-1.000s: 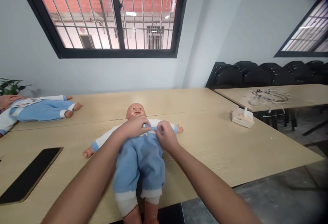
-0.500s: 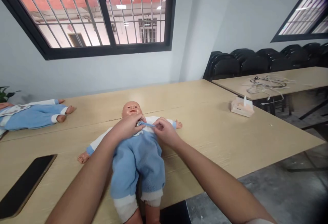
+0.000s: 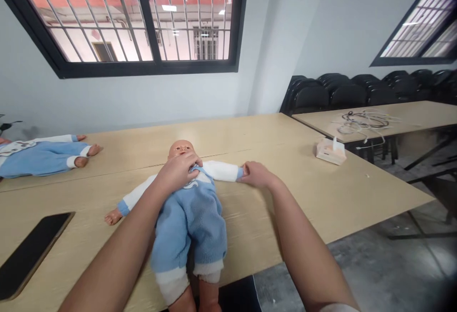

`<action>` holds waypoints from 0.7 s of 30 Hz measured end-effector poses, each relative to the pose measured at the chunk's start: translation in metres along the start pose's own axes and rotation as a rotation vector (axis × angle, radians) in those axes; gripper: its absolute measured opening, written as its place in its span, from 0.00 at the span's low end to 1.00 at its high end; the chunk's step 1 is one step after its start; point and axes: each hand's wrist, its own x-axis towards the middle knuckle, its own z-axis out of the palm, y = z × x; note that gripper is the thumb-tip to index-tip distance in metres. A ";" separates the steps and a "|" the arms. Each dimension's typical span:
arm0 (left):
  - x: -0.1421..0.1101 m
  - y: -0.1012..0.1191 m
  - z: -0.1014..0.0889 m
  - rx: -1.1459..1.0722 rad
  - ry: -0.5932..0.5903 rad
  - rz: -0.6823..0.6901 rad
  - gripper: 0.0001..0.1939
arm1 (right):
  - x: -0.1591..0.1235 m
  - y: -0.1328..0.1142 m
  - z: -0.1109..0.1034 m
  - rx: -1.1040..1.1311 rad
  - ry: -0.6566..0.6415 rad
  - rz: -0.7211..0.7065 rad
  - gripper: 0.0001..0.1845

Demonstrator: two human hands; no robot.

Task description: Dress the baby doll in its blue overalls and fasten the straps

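Note:
A baby doll lies on its back on the table, head away from me, arms spread. It wears blue overalls over a white top with blue cuffs. At the doll's chest, my left hand is closed on the blue shoulder strap of the overalls and covers the doll's chin. Out to the right, my right hand is closed around the doll's hand, right beside the blue cuff. The doll's fingers on that side are hidden under mine.
A second doll in like clothes lies at the far left. A phone rests at the near left. A tissue box stands at the right; tangled cables lie on another table. Black chairs line the wall.
My right hand has let go of the strap and moved right to the doll's hand. My left hand stays at the chest with the strap. The view has shifted slightly.

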 end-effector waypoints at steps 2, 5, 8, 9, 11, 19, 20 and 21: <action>-0.001 -0.001 -0.003 -0.024 -0.037 0.011 0.09 | 0.002 -0.004 -0.003 0.263 0.048 -0.085 0.18; -0.001 -0.003 -0.006 -0.035 -0.027 0.059 0.08 | 0.003 -0.025 0.002 0.666 0.172 -0.214 0.23; -0.001 -0.003 -0.006 -0.069 0.021 0.159 0.09 | 0.001 -0.060 0.023 0.818 0.292 -0.339 0.23; -0.001 -0.002 -0.007 -0.094 0.044 0.191 0.09 | 0.000 -0.072 0.033 0.767 0.308 -0.380 0.22; -0.002 0.000 -0.009 -0.163 0.097 0.227 0.09 | -0.005 -0.092 0.051 0.581 0.290 -0.469 0.22; -0.004 -0.006 -0.009 -0.146 0.165 0.104 0.04 | -0.021 -0.109 0.062 0.444 0.054 -0.662 0.16; -0.003 -0.009 -0.007 -0.100 0.160 0.092 0.04 | -0.022 -0.109 0.062 0.528 0.042 -0.628 0.12; -0.002 -0.012 -0.006 -0.052 0.144 0.096 0.04 | -0.022 -0.109 0.062 0.620 0.023 -0.585 0.09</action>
